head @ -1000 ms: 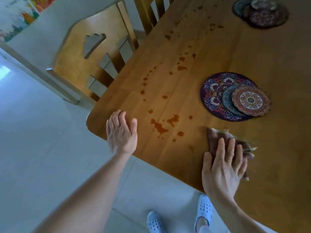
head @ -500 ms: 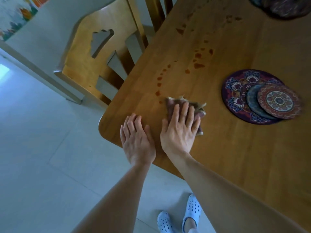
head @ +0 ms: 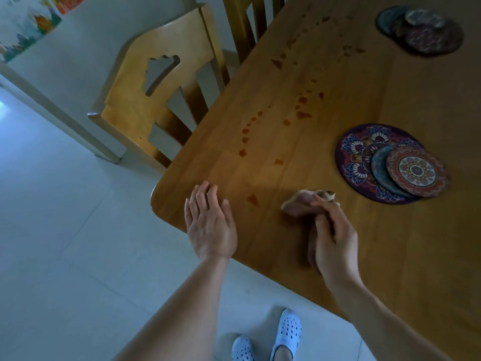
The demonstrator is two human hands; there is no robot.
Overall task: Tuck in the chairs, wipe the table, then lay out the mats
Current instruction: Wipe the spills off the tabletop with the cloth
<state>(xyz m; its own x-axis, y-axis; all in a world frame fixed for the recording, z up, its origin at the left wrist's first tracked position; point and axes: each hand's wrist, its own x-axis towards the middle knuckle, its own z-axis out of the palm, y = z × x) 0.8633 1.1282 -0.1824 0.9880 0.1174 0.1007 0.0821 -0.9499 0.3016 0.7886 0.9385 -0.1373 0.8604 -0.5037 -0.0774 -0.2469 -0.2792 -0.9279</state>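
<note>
Looking down from the head camera, the left hand point(head: 210, 225) lies flat on the wooden table point(head: 390, 256) near its rounded corner, fingers straight and pressed together, thumb alongside. The right hand point(head: 334, 238) is to its right, fingers curled and pinching a crumpled pinkish cloth point(head: 302, 204), which touches the tabletop just beyond the fingertips. Between the two hands sits one reddish-brown stain point(head: 253, 199), and a trail of spots point(head: 302, 101) runs from there up the table toward its far end. Near the cloth, to the right, a stack of round patterned mats point(head: 364, 155) rests on the wood: a large purple one at the bottom, a blue one and a red-orange one overlapping on top. A second pile of mats point(head: 429, 37) lies well apart at the far end. One wooden chair point(head: 156, 100) stands with its back against the table's left edge, another chair point(head: 247, 22) beyond it. Below, white perforated clogs point(head: 287, 330) stand on pale floor tiles point(head: 65, 256).
</note>
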